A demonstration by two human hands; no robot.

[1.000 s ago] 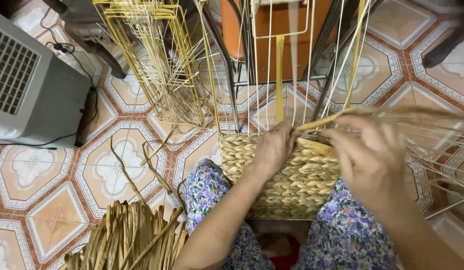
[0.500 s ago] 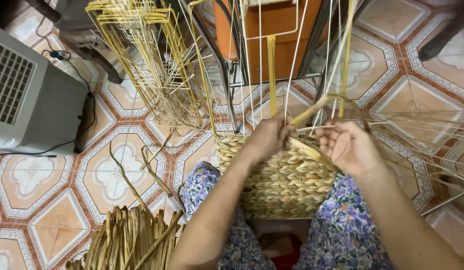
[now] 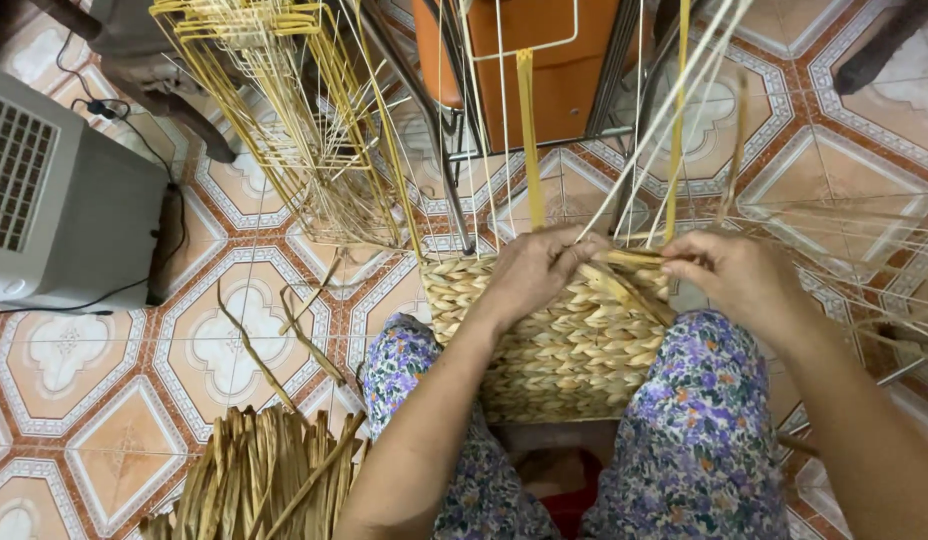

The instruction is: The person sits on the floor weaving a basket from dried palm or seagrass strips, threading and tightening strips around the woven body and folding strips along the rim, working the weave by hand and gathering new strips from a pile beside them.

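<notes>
Both hands pinch a straw strand (image 3: 634,258) atop the basket (image 3: 564,340) on her lap, left hand (image 3: 534,270), right hand (image 3: 734,275), wire uprights (image 3: 504,120) crowding in front, fingertips partly hidden.

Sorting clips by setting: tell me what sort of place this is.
Probably a home used as a small weaving workshop. It has a patterned tiled floor, a half-woven basket on the person's lap, a bundle of dried strips on the floor, and bare wire frames nearby.

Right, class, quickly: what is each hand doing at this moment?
Left hand: closed on the woven basket rim.
Right hand: fingers pinching a straw strand.
</notes>
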